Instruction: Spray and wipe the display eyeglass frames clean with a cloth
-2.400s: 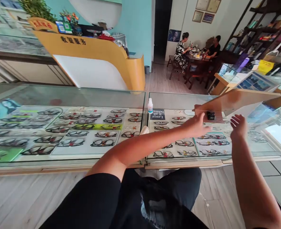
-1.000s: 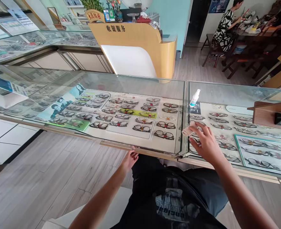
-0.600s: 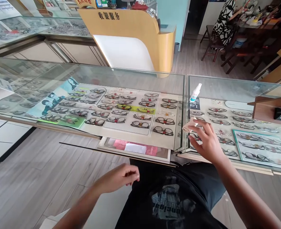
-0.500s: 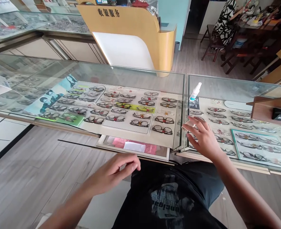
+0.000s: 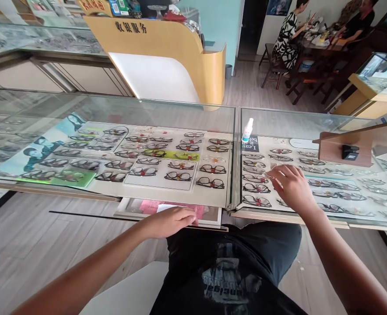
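Observation:
My left hand (image 5: 172, 222) is over the front edge of an open drawer (image 5: 216, 218), its fingers curled together and nothing visible in them. Pink and white papers (image 5: 146, 206) lie in the drawer. My right hand (image 5: 287, 181) is above the right glass case (image 5: 237, 175), thumb and fingers pinched on a small pale thing too small to make out. Rows of eyeglasses (image 5: 212, 169) show under the glass. A white spray bottle (image 5: 248, 130) stands on the glass, beyond my right hand and to its left.
A wooden stand (image 5: 331, 148) with a small black object (image 5: 350, 152) is at the right. Behind the cases is a yellow and white counter (image 5: 209, 65). Two people sit at a cluttered table (image 5: 321, 41) at the back right. My legs are below the case edge.
The view has shifted, showing more of the back of the room. My left hand has moved onto the drawer's front edge. My right hand has moved right over the glass, away from the case joint.

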Action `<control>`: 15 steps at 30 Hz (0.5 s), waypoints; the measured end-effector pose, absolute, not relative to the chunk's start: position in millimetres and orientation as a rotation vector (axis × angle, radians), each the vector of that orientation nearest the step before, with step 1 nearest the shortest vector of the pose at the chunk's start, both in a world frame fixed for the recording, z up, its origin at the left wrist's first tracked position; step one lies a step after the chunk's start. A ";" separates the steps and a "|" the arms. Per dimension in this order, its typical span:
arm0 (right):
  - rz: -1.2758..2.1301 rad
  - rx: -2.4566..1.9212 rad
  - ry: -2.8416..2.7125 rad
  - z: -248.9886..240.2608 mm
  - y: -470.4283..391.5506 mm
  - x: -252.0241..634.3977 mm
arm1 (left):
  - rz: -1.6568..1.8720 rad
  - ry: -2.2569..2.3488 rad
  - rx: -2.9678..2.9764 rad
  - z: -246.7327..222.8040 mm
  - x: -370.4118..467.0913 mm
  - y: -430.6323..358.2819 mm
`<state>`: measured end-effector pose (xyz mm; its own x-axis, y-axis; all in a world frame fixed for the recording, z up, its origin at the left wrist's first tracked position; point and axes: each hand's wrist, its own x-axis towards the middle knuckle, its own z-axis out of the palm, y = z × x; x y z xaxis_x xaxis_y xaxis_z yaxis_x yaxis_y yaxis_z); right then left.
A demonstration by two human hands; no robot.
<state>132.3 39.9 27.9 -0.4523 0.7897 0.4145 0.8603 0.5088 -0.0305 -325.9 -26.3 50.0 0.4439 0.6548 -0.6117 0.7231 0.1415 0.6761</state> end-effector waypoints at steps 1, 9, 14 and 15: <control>-0.260 -1.377 -2.368 26.9 38.7 133.4 | -0.118 1.229 1.561 49.5 -326.9 -23.0; -0.277 -1.414 -2.230 14.4 27.8 114.5 | -0.309 1.064 1.617 39.7 -323.2 -12.4; -0.246 -1.407 -2.208 10.9 28.9 112.1 | -0.426 0.958 1.622 22.8 -313.9 -4.2; -0.232 -1.404 -2.211 10.6 29.6 112.4 | -0.467 0.926 1.617 18.1 -311.3 -1.2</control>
<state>112.4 29.6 10.6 -0.3379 0.7971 0.5005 0.8837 0.4516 -0.1227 -311.3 -1.2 18.1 0.6087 0.3162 -0.7277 0.7733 -0.0312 0.6333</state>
